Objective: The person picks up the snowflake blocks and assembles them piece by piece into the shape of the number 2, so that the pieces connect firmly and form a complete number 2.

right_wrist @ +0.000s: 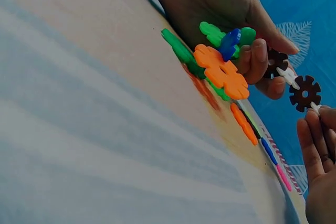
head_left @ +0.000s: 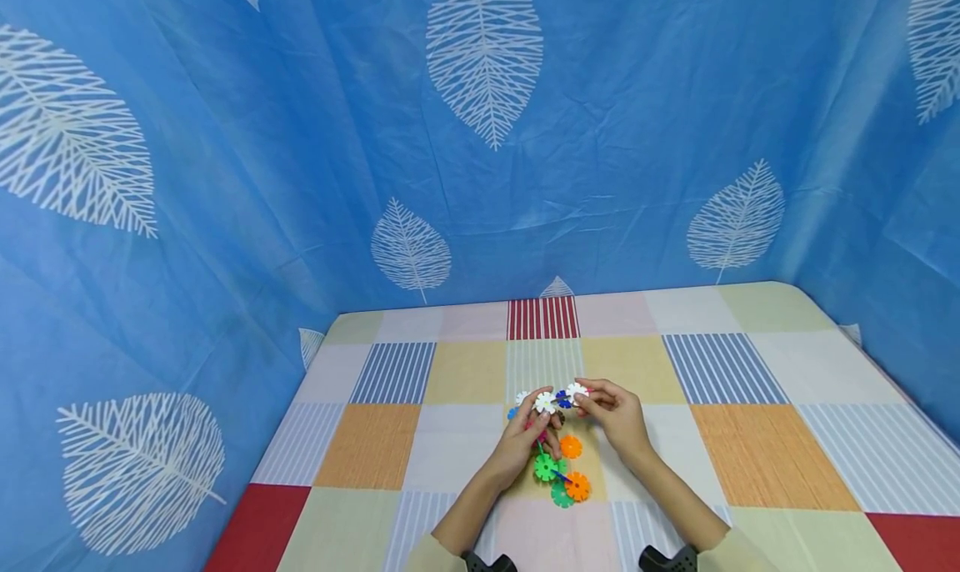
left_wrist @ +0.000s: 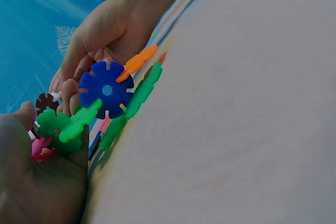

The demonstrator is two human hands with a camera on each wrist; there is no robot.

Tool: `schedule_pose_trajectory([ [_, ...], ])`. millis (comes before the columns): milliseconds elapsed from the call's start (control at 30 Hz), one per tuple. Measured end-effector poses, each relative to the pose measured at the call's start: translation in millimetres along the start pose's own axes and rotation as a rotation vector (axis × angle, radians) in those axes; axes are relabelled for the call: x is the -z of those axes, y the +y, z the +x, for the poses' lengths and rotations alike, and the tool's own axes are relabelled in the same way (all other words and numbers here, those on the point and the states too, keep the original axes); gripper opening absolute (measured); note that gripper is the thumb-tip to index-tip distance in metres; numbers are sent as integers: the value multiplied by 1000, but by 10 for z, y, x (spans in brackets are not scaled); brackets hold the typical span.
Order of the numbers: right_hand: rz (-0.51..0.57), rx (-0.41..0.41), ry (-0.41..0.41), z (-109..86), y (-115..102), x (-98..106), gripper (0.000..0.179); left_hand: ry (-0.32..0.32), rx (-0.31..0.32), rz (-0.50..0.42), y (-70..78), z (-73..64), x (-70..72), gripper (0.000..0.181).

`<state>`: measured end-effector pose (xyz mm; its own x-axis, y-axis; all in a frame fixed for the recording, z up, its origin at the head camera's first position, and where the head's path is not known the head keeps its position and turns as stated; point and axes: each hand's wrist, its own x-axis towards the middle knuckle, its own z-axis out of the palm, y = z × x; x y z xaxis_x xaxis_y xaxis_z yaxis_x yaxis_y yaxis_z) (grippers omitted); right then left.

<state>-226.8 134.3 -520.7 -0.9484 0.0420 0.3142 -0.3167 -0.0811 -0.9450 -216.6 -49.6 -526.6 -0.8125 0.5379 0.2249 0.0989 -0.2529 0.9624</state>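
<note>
Over the patchwork surface [head_left: 457, 447], the left hand [head_left: 517, 445] grips and the right hand [head_left: 619, 415] pinches a linked chain [head_left: 546, 467] of flat, notched, flower-like discs, slotted together at angles: green, orange, blue, white, pink. The right hand's pinch falls on one white disc [head_left: 577, 390].

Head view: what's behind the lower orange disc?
Part of a green disc shows past the lower-left edge of the orange disc. Its covered part, and anything else directly behind, can't be seen.
</note>
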Motion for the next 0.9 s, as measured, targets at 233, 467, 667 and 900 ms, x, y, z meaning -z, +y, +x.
schedule_pose_trajectory([
  [233,8,-18,-17,-19,-9,4,28,-36,32,-18,26,1,-6,45],
  [467,21,-19,-37,-27,1,6,29,-23,58,-21,23,-15,-11,46],
  [667,-27,24,-142,-21,0,7,39,49,55,-87,15,-19,-4,44],
  [900,-51,61,-325,-16,16,65,46,156,10,-263,25,2,66,42],
])
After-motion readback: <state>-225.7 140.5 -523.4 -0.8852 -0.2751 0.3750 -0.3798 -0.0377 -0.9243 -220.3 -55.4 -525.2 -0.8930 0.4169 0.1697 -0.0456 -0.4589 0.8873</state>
